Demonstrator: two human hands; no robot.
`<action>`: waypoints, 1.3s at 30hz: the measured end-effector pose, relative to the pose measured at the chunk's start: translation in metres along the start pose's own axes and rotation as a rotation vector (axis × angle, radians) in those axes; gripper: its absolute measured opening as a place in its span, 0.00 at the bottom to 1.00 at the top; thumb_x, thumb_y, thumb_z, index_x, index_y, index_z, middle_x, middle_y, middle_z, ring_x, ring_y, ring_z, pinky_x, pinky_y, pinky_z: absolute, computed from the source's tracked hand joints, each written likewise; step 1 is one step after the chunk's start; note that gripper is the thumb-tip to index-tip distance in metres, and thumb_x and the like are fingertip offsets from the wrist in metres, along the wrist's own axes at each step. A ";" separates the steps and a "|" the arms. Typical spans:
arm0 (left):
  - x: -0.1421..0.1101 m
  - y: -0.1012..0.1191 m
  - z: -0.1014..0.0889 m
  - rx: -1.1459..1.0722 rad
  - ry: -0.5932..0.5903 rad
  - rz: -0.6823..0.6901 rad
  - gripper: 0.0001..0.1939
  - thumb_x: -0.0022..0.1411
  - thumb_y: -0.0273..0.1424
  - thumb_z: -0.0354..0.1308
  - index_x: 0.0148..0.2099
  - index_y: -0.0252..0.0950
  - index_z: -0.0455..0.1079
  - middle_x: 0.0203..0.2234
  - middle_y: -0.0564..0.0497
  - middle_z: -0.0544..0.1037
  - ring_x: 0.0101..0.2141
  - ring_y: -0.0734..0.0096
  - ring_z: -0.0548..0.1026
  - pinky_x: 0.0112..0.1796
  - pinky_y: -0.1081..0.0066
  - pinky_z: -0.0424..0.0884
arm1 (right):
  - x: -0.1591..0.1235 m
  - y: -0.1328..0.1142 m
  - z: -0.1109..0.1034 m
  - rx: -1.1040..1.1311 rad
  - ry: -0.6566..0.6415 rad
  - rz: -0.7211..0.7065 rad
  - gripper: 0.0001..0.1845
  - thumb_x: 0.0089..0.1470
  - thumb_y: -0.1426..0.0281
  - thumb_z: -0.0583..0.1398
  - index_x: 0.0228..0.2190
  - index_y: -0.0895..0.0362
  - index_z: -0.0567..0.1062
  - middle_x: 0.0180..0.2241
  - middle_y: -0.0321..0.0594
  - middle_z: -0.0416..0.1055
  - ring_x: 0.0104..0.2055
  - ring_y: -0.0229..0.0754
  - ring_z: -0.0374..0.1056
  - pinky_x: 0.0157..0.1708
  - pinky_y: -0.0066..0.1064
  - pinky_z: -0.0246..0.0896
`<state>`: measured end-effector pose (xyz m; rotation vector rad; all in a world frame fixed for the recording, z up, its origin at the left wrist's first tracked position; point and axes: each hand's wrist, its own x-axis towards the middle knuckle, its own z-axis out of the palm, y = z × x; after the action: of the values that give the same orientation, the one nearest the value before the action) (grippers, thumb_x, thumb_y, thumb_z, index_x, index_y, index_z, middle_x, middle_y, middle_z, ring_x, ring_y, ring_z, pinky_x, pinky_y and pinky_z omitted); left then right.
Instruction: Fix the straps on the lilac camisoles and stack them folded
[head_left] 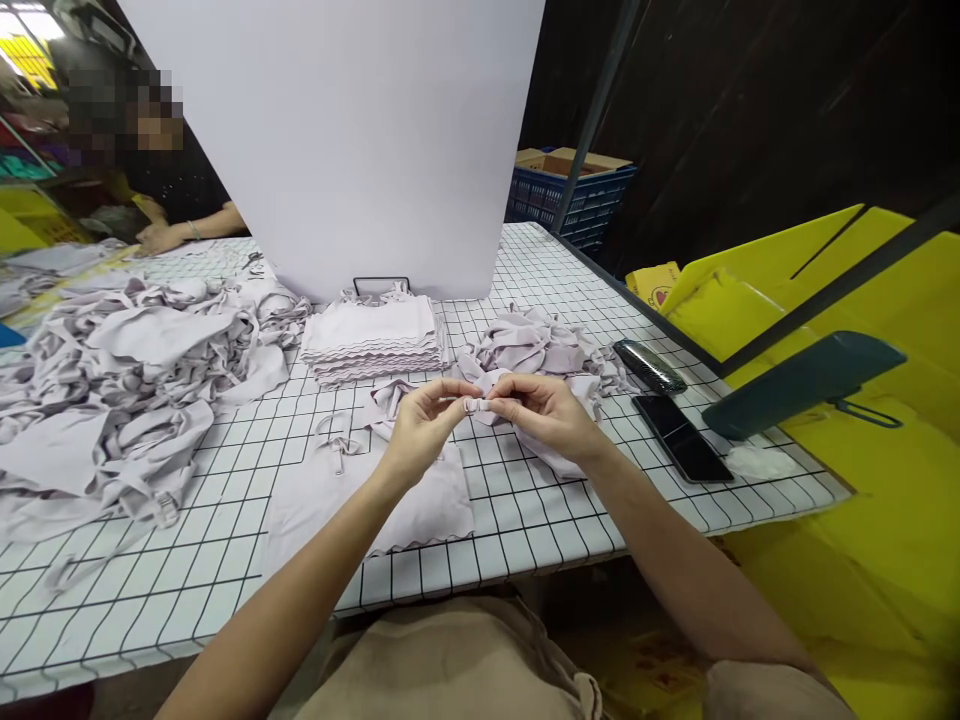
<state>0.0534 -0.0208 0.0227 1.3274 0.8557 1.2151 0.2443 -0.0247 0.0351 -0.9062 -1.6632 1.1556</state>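
Note:
Over the middle of the table, my left hand (421, 428) and my right hand (546, 415) meet, thumbs and fingers pinched. Between their fingertips is a small pale strap buckle (476, 405), each hand gripping one end. Whether its two parts are joined I cannot tell. Below my left hand, a flat pale lilac garment piece (319, 500) with a scalloped edge lies on the table. Behind my right hand is a loose heap of similar garments (525, 345). Farther back stands a neat stack of folded garments (375, 335).
A large tangled garment pile (150, 350) covers the left of the grid-patterned tablecloth (525, 540). A white panel (345, 130) rises behind the stack. On the right are a phone (682, 438), a dark glittery case (649, 366) and a dark green holder (802, 385). Another person's arm (202, 225) rests far left.

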 end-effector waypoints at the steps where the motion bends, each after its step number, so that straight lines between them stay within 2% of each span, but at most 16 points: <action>1: -0.002 0.000 0.001 0.041 0.061 0.047 0.11 0.57 0.40 0.68 0.36 0.37 0.78 0.33 0.48 0.81 0.38 0.65 0.77 0.43 0.65 0.73 | 0.000 0.001 0.002 -0.004 0.021 -0.006 0.12 0.56 0.59 0.67 0.31 0.55 0.79 0.30 0.38 0.72 0.33 0.39 0.67 0.33 0.33 0.64; 3: -0.008 0.000 0.002 0.110 0.121 0.103 0.10 0.59 0.40 0.67 0.36 0.38 0.78 0.33 0.48 0.81 0.38 0.65 0.77 0.43 0.65 0.73 | 0.000 0.003 0.007 -0.024 0.050 -0.020 0.12 0.56 0.59 0.66 0.31 0.55 0.78 0.29 0.38 0.72 0.33 0.40 0.66 0.33 0.33 0.64; 6: -0.015 0.001 0.002 0.123 0.093 0.074 0.10 0.56 0.38 0.69 0.36 0.38 0.78 0.32 0.48 0.81 0.35 0.66 0.77 0.39 0.65 0.75 | -0.001 0.003 0.013 -0.044 0.055 -0.025 0.12 0.57 0.58 0.65 0.31 0.54 0.78 0.29 0.38 0.72 0.33 0.41 0.66 0.35 0.35 0.64; 12: -0.014 -0.003 -0.007 -0.090 0.119 -0.079 0.10 0.49 0.35 0.73 0.33 0.37 0.79 0.29 0.50 0.80 0.30 0.71 0.76 0.33 0.69 0.73 | -0.002 0.008 0.013 0.041 0.134 0.000 0.12 0.57 0.58 0.65 0.30 0.54 0.77 0.29 0.38 0.72 0.33 0.41 0.67 0.34 0.34 0.64; 17: -0.014 -0.006 -0.017 -0.199 0.156 -0.138 0.09 0.49 0.33 0.72 0.33 0.37 0.79 0.26 0.52 0.78 0.29 0.73 0.74 0.33 0.71 0.71 | -0.004 0.016 0.003 0.141 0.257 0.059 0.11 0.55 0.59 0.67 0.30 0.54 0.77 0.28 0.38 0.74 0.28 0.38 0.65 0.26 0.30 0.61; 20: -0.016 -0.006 -0.018 -0.161 0.114 -0.150 0.08 0.51 0.33 0.70 0.36 0.37 0.80 0.29 0.51 0.79 0.31 0.72 0.75 0.35 0.70 0.72 | -0.005 0.018 0.002 0.159 0.221 0.070 0.10 0.56 0.60 0.66 0.31 0.54 0.77 0.29 0.38 0.75 0.26 0.36 0.64 0.23 0.29 0.60; 23: -0.018 -0.005 -0.014 -0.171 0.016 -0.180 0.08 0.52 0.34 0.69 0.36 0.37 0.81 0.30 0.50 0.80 0.33 0.69 0.76 0.38 0.69 0.73 | -0.006 0.019 0.005 0.165 0.179 0.078 0.10 0.56 0.60 0.66 0.32 0.54 0.78 0.30 0.39 0.76 0.28 0.36 0.66 0.24 0.28 0.58; 26: -0.018 -0.003 -0.009 -0.253 -0.054 -0.227 0.11 0.54 0.38 0.69 0.34 0.36 0.80 0.29 0.49 0.81 0.33 0.67 0.78 0.39 0.66 0.75 | -0.007 0.020 0.009 0.199 0.153 0.089 0.10 0.56 0.61 0.66 0.33 0.55 0.79 0.30 0.38 0.75 0.30 0.36 0.67 0.25 0.27 0.57; 28: -0.017 -0.001 -0.006 -0.266 -0.064 -0.239 0.14 0.55 0.41 0.70 0.33 0.35 0.79 0.28 0.48 0.81 0.32 0.66 0.79 0.38 0.66 0.76 | -0.007 0.020 0.011 0.222 0.137 0.093 0.10 0.56 0.61 0.66 0.34 0.55 0.79 0.29 0.37 0.74 0.27 0.34 0.63 0.25 0.27 0.55; 32: -0.016 -0.001 0.000 -0.189 -0.036 -0.197 0.14 0.53 0.40 0.72 0.35 0.33 0.80 0.27 0.48 0.81 0.30 0.69 0.79 0.35 0.70 0.75 | -0.009 0.020 0.015 0.206 0.125 0.061 0.11 0.56 0.60 0.66 0.34 0.55 0.78 0.26 0.34 0.71 0.22 0.31 0.55 0.22 0.26 0.52; 36: -0.018 -0.002 0.004 -0.124 0.030 -0.113 0.12 0.52 0.37 0.73 0.34 0.34 0.80 0.27 0.49 0.81 0.30 0.69 0.78 0.33 0.70 0.75 | -0.010 0.018 0.020 0.120 0.167 0.017 0.11 0.53 0.61 0.68 0.30 0.56 0.78 0.26 0.34 0.69 0.24 0.32 0.59 0.23 0.27 0.56; 39: -0.023 -0.001 0.006 0.047 0.074 0.052 0.05 0.56 0.31 0.69 0.34 0.35 0.80 0.30 0.48 0.82 0.31 0.69 0.78 0.33 0.70 0.74 | -0.010 0.017 0.022 0.096 0.219 0.020 0.11 0.53 0.62 0.68 0.29 0.56 0.77 0.23 0.32 0.68 0.23 0.33 0.62 0.23 0.27 0.58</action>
<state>0.0546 -0.0441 0.0178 1.3568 0.9117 1.2982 0.2283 -0.0353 0.0121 -0.9537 -1.4143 1.0981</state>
